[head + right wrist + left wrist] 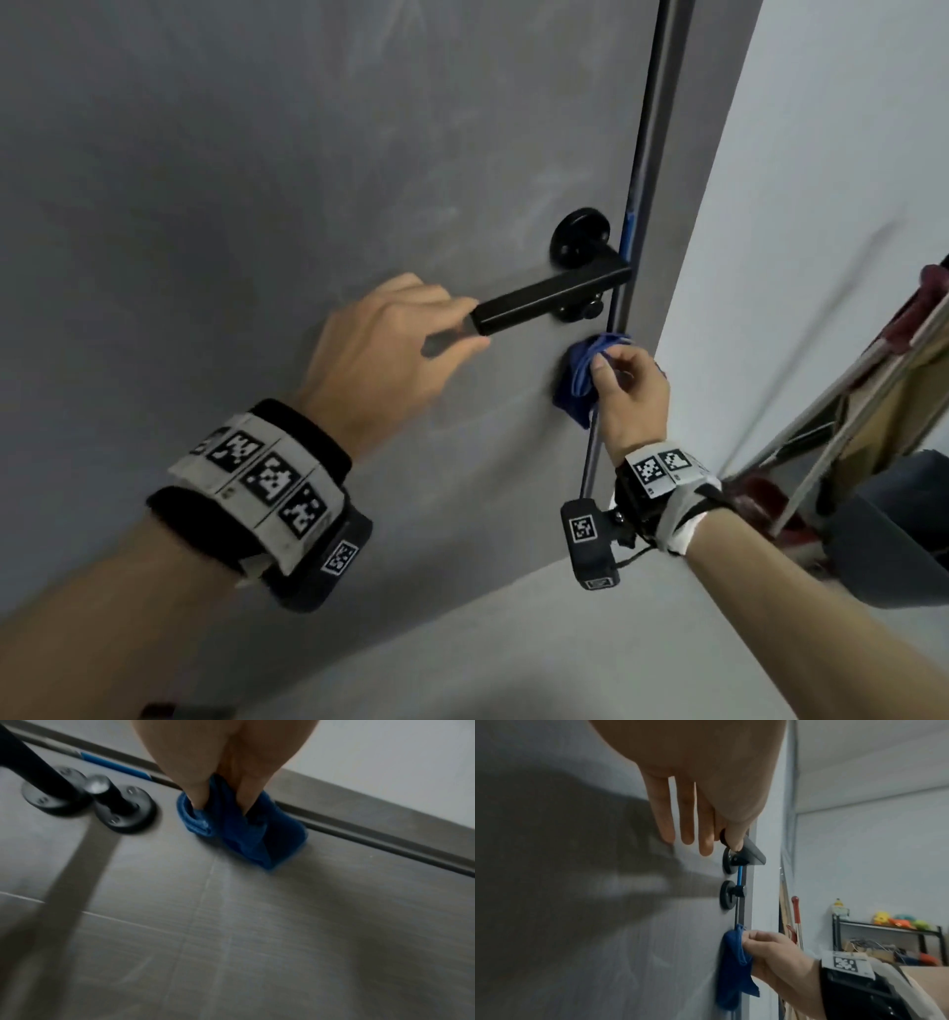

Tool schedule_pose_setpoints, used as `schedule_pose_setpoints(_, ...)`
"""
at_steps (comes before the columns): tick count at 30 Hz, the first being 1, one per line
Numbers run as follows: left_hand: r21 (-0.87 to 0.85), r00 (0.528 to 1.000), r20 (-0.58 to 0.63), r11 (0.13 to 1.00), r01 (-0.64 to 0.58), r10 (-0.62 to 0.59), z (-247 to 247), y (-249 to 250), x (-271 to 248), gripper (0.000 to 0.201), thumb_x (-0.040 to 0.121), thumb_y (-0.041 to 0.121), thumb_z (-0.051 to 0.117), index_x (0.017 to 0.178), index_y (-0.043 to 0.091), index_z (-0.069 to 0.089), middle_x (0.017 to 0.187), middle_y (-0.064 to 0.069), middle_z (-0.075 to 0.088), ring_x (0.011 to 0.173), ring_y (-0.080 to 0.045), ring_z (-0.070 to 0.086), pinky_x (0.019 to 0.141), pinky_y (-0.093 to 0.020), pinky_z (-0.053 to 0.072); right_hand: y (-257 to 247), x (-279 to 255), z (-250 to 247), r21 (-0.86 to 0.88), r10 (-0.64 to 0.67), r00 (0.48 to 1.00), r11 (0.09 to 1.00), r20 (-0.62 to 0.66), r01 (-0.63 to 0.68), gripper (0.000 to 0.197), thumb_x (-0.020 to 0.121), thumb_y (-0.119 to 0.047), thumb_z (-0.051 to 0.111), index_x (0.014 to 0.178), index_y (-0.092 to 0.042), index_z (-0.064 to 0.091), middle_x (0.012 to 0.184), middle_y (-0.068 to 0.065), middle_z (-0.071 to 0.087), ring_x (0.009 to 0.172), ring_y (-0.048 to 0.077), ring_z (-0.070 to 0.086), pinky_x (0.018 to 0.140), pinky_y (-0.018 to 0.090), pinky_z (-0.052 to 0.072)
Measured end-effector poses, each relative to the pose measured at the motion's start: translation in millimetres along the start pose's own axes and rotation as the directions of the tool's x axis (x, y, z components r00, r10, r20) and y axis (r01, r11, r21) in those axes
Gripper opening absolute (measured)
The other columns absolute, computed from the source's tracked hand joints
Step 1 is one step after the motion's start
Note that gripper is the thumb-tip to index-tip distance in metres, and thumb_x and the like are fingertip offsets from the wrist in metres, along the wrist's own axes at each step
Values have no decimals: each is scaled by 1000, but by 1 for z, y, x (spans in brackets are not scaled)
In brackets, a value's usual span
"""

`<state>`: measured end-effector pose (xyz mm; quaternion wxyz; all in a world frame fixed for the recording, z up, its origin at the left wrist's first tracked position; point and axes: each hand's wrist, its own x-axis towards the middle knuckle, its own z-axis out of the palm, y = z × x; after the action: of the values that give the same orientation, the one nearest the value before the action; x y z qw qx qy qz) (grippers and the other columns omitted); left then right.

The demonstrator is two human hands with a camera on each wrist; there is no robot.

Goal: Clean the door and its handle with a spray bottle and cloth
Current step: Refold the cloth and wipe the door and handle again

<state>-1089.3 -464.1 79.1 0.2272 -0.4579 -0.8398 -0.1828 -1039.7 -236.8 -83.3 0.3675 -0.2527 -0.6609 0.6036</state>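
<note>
Door (308, 180), big and gray, fills most of the head view. Its edge runs down the right side, next to a white wall (821, 205). A black handle (552, 300) sticks out from the door near that edge, with a small black knob (590, 310) just under it. The left hand (382, 360) is at the free end of the handle. Its thumb touches the bar and its other fingers are stretched out straight. The right hand (629, 393) is below the knob. Its fingers are curled tight around a bunched blue cloth (583, 377) and press it on the door, right beside the edge. Far back, a dark shelf (885, 931) holds bright toys.
</note>
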Motion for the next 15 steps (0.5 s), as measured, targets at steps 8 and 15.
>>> schedule_pose_setpoints(8, 166, 951, -99, 947, -276, 294, 7, -27, 6, 34, 95, 47, 58, 110, 21, 74, 117, 3, 66, 114, -21, 54, 88, -35, 41, 41, -13, 43, 62, -238, 961, 967, -142, 249, 17, 87, -11, 61, 103, -15, 58, 99, 11, 62, 80, 12, 53, 74, 17, 43)
schedule_pose_setpoints(15, 312, 917, -194, 908, -279, 348, -3, -50, -5, 41, 96, 45, 59, 122, 13, 68, 138, -12, 56, 133, -34, 46, 107, -47, 35, 59, -116, 125, 60, -440, 888, 898, 136, 436, 22, 79, 2, 68, 95, -10, 61, 100, 2, 55, 92, 10, 56, 82, 20, 43)
